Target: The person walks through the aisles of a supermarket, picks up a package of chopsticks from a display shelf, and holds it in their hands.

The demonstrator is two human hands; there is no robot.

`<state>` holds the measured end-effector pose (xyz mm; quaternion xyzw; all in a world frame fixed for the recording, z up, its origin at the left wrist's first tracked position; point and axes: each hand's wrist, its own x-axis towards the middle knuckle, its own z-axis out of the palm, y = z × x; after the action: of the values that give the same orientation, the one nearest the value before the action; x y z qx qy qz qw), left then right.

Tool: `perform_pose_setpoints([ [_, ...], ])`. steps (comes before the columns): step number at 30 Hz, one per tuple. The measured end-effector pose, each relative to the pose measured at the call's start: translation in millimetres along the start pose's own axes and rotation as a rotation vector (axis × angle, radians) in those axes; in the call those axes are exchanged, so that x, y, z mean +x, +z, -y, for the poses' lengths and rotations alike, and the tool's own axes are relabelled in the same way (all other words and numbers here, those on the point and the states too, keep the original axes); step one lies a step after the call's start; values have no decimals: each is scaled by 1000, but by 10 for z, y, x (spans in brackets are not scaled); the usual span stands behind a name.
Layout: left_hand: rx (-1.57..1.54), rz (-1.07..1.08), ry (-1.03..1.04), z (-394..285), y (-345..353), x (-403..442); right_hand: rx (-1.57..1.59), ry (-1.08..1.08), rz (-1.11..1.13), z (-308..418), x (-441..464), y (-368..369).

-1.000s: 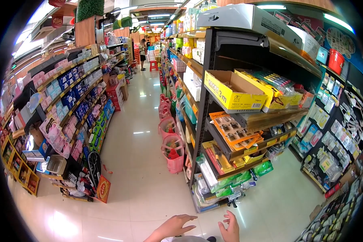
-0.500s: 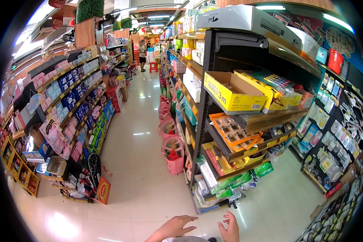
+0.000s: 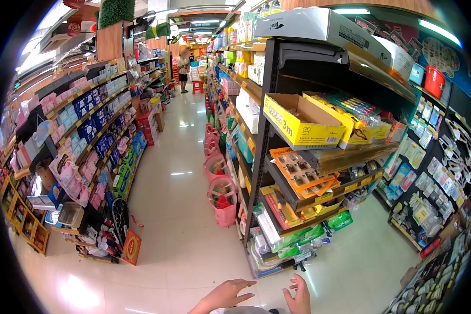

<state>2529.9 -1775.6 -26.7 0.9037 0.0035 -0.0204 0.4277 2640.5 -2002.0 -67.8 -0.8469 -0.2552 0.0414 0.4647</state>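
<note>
At the bottom of the head view, my left hand is held out with its fingers apart and nothing in it. Beside it on the right, my right hand is raised, fingers spread and also holding nothing. Neither hand touches anything. Nearest to them is the end of a black shelf unit. Packets in green wrapping lie on its low shelf. Higher up are padlocks on orange cards and an open yellow box marked 3m.
Pink baskets line the right side of the aisle floor. Shelves of packaged goods run along the left. A person stands far down the aisle near a red stool. Hanging goods cover a rack on the right.
The view has shifted very slightly. The distant person has changed posture a little. Both of my hands keep nearly the same place and shape.
</note>
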Motion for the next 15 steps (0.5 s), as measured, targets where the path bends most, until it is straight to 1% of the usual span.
perform_pose_setpoints([
  [4,-8,-16,21,8,-8,-1,-18,10,0,3,4,13],
  [6,-21,-13,29,2,-44,-32,-101,-66,-34,-88,-3,67],
  [10,-41,-6,45,116,-192,-170,-108,-20,-27,69,14,177],
  [13,-10,15,-5,274,-368,-366,-90,-8,-39,221,-7,364],
  [15,-1,-8,-8,395,-495,-512,-57,47,-17,386,-20,485],
])
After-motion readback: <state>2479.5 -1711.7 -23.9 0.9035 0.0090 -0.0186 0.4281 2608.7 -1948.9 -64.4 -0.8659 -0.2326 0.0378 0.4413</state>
